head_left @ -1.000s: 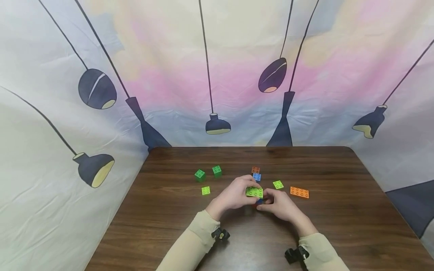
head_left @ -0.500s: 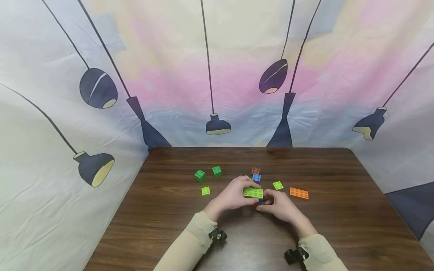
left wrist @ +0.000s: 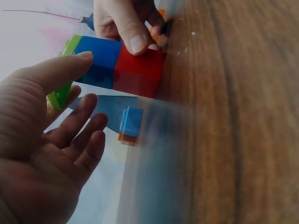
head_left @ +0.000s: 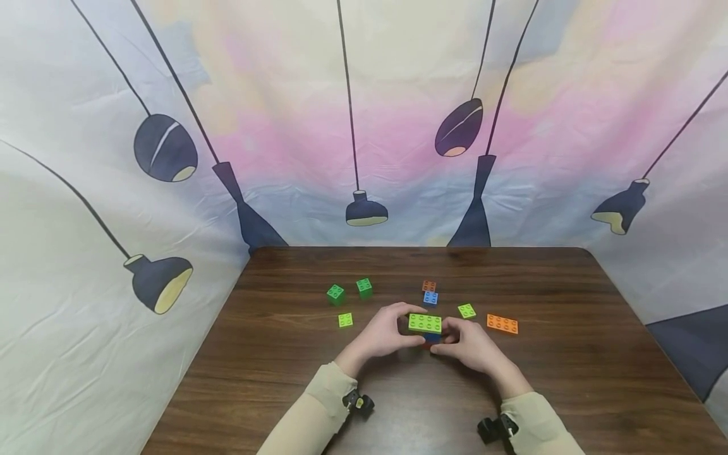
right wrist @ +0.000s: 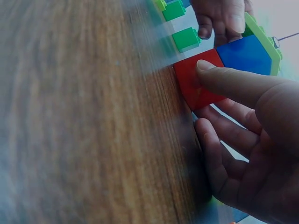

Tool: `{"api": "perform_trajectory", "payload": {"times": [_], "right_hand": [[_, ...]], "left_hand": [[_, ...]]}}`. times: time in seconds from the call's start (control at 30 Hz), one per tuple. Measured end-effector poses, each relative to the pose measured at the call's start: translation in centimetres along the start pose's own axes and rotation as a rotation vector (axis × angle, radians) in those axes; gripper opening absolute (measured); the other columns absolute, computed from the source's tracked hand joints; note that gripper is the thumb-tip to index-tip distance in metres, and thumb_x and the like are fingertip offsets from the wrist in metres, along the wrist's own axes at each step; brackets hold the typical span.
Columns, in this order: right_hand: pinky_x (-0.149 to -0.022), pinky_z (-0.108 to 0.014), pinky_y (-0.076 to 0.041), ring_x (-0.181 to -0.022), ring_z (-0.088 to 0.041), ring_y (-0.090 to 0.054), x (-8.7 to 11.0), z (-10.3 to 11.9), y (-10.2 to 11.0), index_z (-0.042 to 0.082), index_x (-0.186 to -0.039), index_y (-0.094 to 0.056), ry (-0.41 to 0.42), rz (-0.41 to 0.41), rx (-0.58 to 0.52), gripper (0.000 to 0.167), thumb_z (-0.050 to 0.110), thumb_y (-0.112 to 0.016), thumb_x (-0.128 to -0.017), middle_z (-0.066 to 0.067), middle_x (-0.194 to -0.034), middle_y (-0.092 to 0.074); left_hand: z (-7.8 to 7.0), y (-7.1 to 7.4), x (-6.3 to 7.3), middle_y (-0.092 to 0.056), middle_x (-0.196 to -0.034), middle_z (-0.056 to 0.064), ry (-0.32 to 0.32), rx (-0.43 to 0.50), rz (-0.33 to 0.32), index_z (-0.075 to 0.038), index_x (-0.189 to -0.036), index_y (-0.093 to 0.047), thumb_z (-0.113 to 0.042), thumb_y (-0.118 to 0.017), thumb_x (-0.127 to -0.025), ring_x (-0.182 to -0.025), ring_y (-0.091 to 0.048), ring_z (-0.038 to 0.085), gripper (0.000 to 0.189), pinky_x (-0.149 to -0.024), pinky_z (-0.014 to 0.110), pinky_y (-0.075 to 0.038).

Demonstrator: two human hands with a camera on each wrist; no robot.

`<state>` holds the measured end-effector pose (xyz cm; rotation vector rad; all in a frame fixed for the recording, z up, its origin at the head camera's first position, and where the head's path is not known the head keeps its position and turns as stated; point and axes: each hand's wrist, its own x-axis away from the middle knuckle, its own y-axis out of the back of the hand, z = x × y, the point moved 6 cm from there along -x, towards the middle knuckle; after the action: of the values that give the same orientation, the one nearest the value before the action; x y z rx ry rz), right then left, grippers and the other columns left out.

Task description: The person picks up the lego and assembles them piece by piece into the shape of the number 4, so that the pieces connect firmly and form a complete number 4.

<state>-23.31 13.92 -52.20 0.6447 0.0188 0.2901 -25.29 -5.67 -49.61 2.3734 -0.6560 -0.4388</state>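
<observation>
A stack stands on the table in front of me: a red brick (left wrist: 139,73) at the bottom, a blue brick (left wrist: 99,58) on it, and a long lime green plate (head_left: 425,323) across the top. My right hand (head_left: 474,343) pinches the red brick, its thumb (right wrist: 229,80) pressed on the near face. On the other side, my left hand (head_left: 385,330) is spread around the overhanging end of the plate. Its fingers (left wrist: 84,112) are loosely extended, and its thumb (left wrist: 70,67) overlaps the blue brick in the left wrist view.
Behind the stack lie a light blue brick (head_left: 430,298) and a brownish-orange one (head_left: 429,286). To the left are two green bricks (head_left: 364,287) and a small lime piece (head_left: 345,320). Another lime piece (head_left: 467,310) and a long orange plate (head_left: 502,323) lie right.
My left hand has loosened from the lime green plate and drawn back left, uncovering its left end. The plate has shifted slightly left over the blue brick. My right hand has stayed put.
</observation>
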Motion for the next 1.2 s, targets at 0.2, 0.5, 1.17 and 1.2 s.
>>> {"api": "perform_trajectory", "payload": {"times": [0.2,0.5,1.17,1.2], "right_hand": [[-0.074,-0.034,-0.050,-0.085,-0.015,-0.061,-0.2,0.0,-0.1,0.015,-0.108,-0.073,-0.002,-0.002,0.011,0.032,0.024,-0.093,-0.086,0.004,-0.091,-0.068],[-0.075,-0.035,-0.051,-0.084,-0.015,-0.061,-0.4,-0.2,0.1,0.014,-0.110,-0.073,0.007,-0.008,0.022,0.033,0.024,-0.093,-0.086,0.004,-0.091,-0.068],[-0.077,-0.035,-0.053,-0.087,-0.014,-0.063,0.0,0.2,0.3,0.005,-0.125,-0.072,0.055,0.033,0.035,0.049,0.026,-0.093,-0.086,0.002,-0.097,-0.071],[-0.079,-0.035,-0.055,-0.090,-0.014,-0.064,0.1,0.2,0.5,0.004,-0.129,-0.070,0.065,0.048,0.035,0.053,0.026,-0.093,-0.086,0.000,-0.102,-0.073]], "left_hand": [[0.8,-0.3,0.1,-0.071,-0.117,-0.010,0.042,0.092,-0.004,-0.017,-0.135,-0.072,-0.023,-0.090,-0.090,-0.097,-0.067,0.005,0.049,-0.084,0.027,-0.055],[1.7,-1.3,0.2,-0.073,-0.101,-0.010,0.122,0.214,-0.019,-0.012,-0.117,-0.077,-0.022,-0.090,-0.089,-0.078,-0.063,0.007,0.033,-0.071,0.026,-0.053],[2.0,-2.2,0.3,-0.076,-0.103,-0.011,0.167,0.192,0.000,-0.014,-0.116,-0.079,-0.022,-0.093,-0.087,-0.092,-0.067,0.005,0.033,-0.085,0.027,-0.055],[2.0,-2.3,0.3,-0.076,-0.103,-0.012,0.167,0.194,0.002,-0.014,-0.115,-0.079,-0.022,-0.092,-0.087,-0.091,-0.067,0.005,0.032,-0.084,0.026,-0.055]]}}
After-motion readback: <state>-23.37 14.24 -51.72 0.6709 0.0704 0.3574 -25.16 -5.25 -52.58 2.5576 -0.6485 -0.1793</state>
